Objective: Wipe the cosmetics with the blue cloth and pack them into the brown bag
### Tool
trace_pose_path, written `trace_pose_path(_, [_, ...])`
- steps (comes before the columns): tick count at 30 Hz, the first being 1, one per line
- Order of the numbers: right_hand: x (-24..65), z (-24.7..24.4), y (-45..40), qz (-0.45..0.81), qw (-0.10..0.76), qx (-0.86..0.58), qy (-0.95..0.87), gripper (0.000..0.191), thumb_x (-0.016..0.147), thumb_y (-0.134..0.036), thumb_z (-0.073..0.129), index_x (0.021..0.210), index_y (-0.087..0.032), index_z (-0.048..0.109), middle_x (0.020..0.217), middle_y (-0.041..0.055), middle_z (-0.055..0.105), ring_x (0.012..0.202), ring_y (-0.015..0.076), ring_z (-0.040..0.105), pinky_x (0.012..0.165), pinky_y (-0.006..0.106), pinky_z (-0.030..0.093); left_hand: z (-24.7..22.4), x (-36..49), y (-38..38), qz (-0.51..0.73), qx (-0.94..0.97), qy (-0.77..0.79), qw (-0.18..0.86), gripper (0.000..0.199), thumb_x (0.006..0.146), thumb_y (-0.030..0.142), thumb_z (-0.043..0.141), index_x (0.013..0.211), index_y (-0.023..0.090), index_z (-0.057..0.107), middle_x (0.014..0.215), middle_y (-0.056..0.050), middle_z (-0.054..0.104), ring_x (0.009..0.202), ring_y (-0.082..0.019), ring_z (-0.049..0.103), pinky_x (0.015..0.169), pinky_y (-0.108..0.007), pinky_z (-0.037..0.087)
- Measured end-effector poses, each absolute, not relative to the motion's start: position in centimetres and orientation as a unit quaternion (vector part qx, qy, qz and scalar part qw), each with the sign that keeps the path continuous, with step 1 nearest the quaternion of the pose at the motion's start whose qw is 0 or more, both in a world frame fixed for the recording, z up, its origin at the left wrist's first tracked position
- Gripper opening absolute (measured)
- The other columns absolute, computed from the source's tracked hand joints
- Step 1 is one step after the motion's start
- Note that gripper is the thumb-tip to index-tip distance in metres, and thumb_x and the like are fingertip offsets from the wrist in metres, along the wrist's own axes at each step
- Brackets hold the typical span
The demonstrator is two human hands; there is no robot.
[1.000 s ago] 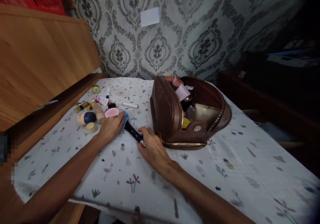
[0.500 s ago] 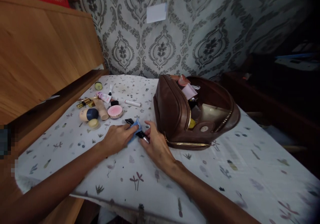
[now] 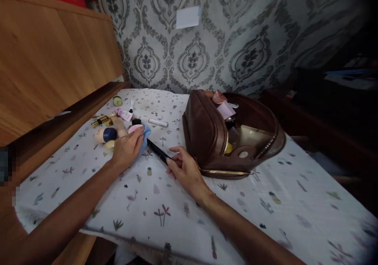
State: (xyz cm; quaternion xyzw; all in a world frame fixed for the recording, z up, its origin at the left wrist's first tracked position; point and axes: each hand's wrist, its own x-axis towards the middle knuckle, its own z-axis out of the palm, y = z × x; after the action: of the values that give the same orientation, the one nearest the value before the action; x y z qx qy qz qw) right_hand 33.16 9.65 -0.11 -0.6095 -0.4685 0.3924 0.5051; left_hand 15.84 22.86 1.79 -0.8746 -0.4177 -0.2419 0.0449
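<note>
My left hand (image 3: 127, 149) is closed around a blue cloth (image 3: 145, 137), right in front of the pink round compact (image 3: 135, 128), which it partly covers. In my right hand (image 3: 184, 169) is one end of a slim black tube (image 3: 158, 151), pinched between thumb and fingers. The tube's far end points toward the cloth and appears just apart from it. A brown leather bag (image 3: 203, 129) stands open to the right of my right hand, holding a pink packet (image 3: 226, 110) and other small items.
Left of centre lie a navy-capped bottle (image 3: 105, 135), a beige tube (image 3: 120, 127), a pink-and-white tube (image 3: 124, 115), gold tubes (image 3: 102, 121) and a white stick (image 3: 158, 122). A wooden cabinet (image 3: 59, 56) borders the left side; a patterned wall (image 3: 153, 40) stands behind.
My left hand with the blue cloth has moved left and slightly up, off the black tube. My right hand keeps hold of the tube, now more of it showing.
</note>
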Motion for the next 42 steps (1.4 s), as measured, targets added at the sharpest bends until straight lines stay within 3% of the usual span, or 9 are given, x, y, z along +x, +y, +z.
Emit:
trace_pose_path(3, [33.1,-0.1,9.9,0.451,0.536,-0.575,-0.422,0.031,0.082,-0.039,0.056,0.104,-0.019,0.051,0.061,-0.0051,0.059,0.047,0.0123,0.053,0.048,0.024,0.041,1.3,16.2,21.1,-0.282,-0.913,-0.294,0.028,0.038,0.101,0.028,0.035,0.124,0.016,0.063,0.096,-0.010,0.074,0.080,-0.018,0.068,0.072,-0.027,0.051])
trace_pose_path(7, [33.0,-0.4,10.1,0.507,0.574,-0.522,-0.375,0.022,0.073,-0.028,0.064,0.091,-0.018,0.056,0.068,-0.0030,0.062,0.056,0.0128,0.060,0.053,0.025,0.048,0.2,17.1,19.3,-0.234,-0.963,-0.129,0.026,0.037,0.101,0.026,0.035,0.124,0.018,0.063,0.076,-0.003,0.067,0.062,-0.012,0.062,0.057,-0.021,0.046])
trace_pose_path(13, [33.0,-0.8,10.2,0.535,0.568,-0.511,-0.362,0.029,0.071,-0.026,0.072,0.097,-0.016,0.062,0.066,-0.0024,0.067,0.057,0.0127,0.065,0.059,0.026,0.054,0.2,17.4,20.5,-0.145,-0.949,-0.272,0.062,0.037,0.100,0.026,0.036,0.124,0.024,0.065,0.083,-0.006,0.069,0.062,-0.017,0.063,0.052,-0.025,0.042])
trace_pose_path(17, [33.0,-0.8,10.0,0.542,0.560,-0.517,-0.353,0.030,0.076,-0.027,0.071,0.102,-0.014,0.063,0.063,-0.0002,0.070,0.058,0.0146,0.069,0.062,0.028,0.058,1.3,17.0,22.5,-0.104,-0.910,-0.397,0.063,0.034,0.098,0.026,0.041,0.120,0.024,0.067,0.096,-0.010,0.073,0.074,-0.023,0.067,0.062,-0.031,0.047])
trace_pose_path(22, [32.8,-0.9,10.0,0.534,0.574,-0.537,-0.311,0.041,0.076,-0.028,0.072,0.112,-0.012,0.059,0.060,-0.0007,0.068,0.056,0.0169,0.070,0.062,0.030,0.060,1.7,16.3,23.5,-0.112,-0.877,-0.464,0.053,0.036,0.099,0.030,0.038,0.119,0.023,0.067,0.092,-0.011,0.075,0.079,-0.026,0.069,0.068,-0.034,0.050])
trace_pose_path(27, [32.7,-0.8,10.2,0.532,0.587,-0.529,-0.305,0.036,0.080,-0.030,0.065,0.112,-0.015,0.056,0.062,-0.0025,0.065,0.053,0.0151,0.066,0.056,0.028,0.055,0.7,16.8,21.0,-0.251,-0.924,-0.286,-0.046,0.037,0.099,0.030,0.038,0.120,0.017,0.066,0.103,-0.010,0.075,0.084,-0.018,0.070,0.078,-0.028,0.053])
trace_pose_path(31, [32.9,-0.8,10.1,0.531,0.582,-0.519,-0.331,0.021,0.080,-0.038,0.063,0.088,-0.019,0.058,0.061,-0.0032,0.060,0.052,0.0136,0.061,0.049,0.025,0.047,-0.1,17.7,19.2,-0.233,-0.959,-0.157,-0.051,0.035,0.099,0.028,0.038,0.119,0.019,0.065,0.086,-0.006,0.074,0.070,-0.014,0.067,0.066,-0.023,0.051])
trace_pose_path(38, [32.7,-0.1,9.8,0.544,0.589,-0.528,-0.278,0.037,0.074,-0.045,0.065,0.097,-0.016,0.059,0.068,-0.0020,0.061,0.045,0.0087,0.052,0.041,0.020,0.032,1.0,16.6,22.4,-0.163,-0.909,-0.383,0.041,0.034,0.097,0.032,0.039,0.113,0.020,0.067,0.084,-0.009,0.073,0.068,-0.021,0.063,0.062,-0.029,0.046])
trace_pose_path(42, [32.6,0.5,9.6,0.550,0.592,-0.520,-0.277,0.033,0.074,-0.044,0.064,0.091,-0.016,0.060,0.068,-0.0018,0.061,0.044,0.0076,0.049,0.041,0.020,0.030,1.4,15.6,24.3,-0.213,-0.867,-0.444,-0.077,0.040,0.096,0.036,0.039,0.124,0.018,0.062,0.094,-0.009,0.073,0.082,-0.023,0.066,0.074,-0.032,0.050])
